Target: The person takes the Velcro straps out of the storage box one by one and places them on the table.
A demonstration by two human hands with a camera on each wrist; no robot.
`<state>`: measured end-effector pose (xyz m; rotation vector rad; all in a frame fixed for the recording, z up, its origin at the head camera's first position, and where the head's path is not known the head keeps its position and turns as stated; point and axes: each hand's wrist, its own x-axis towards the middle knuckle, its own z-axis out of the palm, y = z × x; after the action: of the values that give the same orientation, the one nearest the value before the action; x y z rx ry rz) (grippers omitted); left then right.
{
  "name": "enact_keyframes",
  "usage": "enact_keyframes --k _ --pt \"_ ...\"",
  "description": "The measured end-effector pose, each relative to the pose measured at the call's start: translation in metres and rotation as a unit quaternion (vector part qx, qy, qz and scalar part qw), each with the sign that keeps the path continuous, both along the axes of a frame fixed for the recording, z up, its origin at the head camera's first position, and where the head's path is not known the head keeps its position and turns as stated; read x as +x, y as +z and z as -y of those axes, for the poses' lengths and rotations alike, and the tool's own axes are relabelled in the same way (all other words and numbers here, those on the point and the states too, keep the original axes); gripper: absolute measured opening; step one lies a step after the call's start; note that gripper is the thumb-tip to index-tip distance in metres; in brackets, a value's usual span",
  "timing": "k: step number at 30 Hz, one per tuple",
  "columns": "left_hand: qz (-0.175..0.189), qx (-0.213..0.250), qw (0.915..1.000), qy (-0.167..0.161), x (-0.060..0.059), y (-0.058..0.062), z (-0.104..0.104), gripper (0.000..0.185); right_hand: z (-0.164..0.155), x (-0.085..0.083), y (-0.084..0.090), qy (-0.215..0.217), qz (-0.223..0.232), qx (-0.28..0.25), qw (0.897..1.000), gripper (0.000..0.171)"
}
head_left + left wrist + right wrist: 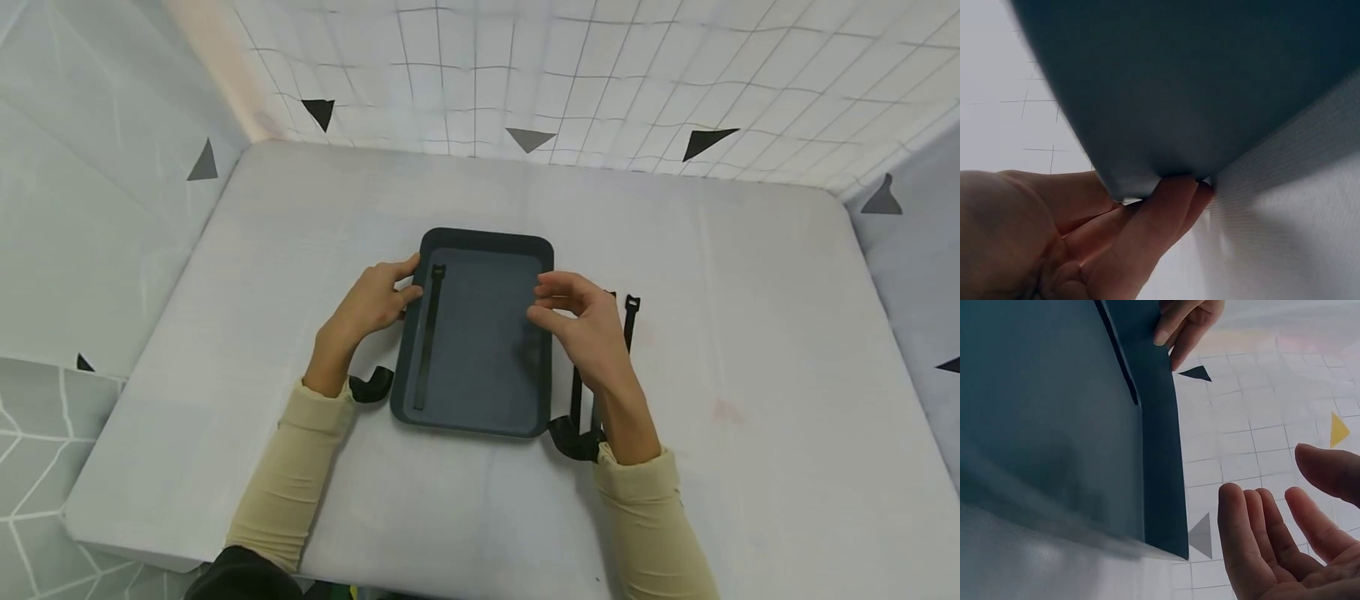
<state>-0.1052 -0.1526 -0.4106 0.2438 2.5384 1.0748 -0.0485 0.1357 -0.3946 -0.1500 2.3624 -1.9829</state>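
Observation:
A dark grey tray (480, 367) lies flat in the middle of the white table (750, 350), with one black strap (428, 333) stretched along its left side. My left hand (408, 279) grips the tray's left rim, thumb on top. The left wrist view shows its fingers (1166, 206) tucked under the tray (1197, 81). My right hand (542, 300) hovers over the tray's right rim with relaxed fingers, holding nothing. The right wrist view shows that hand (1279, 481) open beside the tray (1054, 425), the left hand (1179, 325) at the far rim.
More black straps (630, 321) lie on the table right of the tray, partly under my right forearm, their ends curled (572, 437). Another curled black strap (370, 387) sits by my left wrist. Tiled walls enclose the table on three sides.

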Motion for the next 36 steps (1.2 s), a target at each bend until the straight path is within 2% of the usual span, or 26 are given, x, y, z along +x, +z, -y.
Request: enact_keyframes --k 8,20,36 --pt "0.007 0.015 0.9999 0.000 0.000 -0.001 -0.002 0.060 0.005 -0.001 0.005 -0.005 0.012 -0.008 1.000 0.038" --pt "-0.002 0.014 0.9999 -0.004 0.001 -0.002 -0.002 0.061 0.018 -0.004 0.007 0.005 0.002 -0.029 1.000 0.039" --pt "0.003 0.021 0.9998 0.003 0.001 -0.001 -0.002 0.061 0.037 -0.013 0.000 0.009 0.017 -0.014 1.000 0.040"
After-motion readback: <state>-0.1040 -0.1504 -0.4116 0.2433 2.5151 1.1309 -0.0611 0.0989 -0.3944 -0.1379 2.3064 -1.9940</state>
